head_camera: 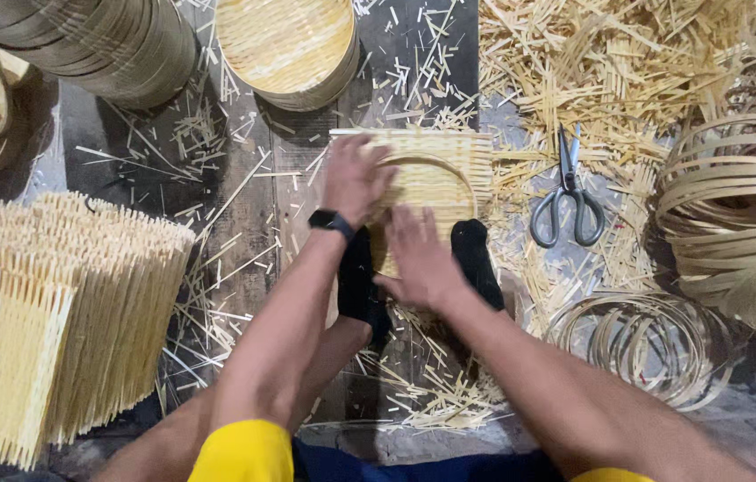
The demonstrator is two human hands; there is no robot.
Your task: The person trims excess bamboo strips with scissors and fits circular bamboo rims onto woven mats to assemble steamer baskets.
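Left hand (355,178) and right hand (420,259) flat, fingers spread, pressing woven bamboo mat (436,174), holding nothing

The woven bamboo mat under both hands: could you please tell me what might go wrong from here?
1. The woven mat has raw slat ends; the left hand and right hand press on it bare, so splinters seem likely.
2. The hoop sits loosely on the mat and could slip as the hands press.
3. The scissors lie near the right forearm among the loose offcuts and could be knocked.
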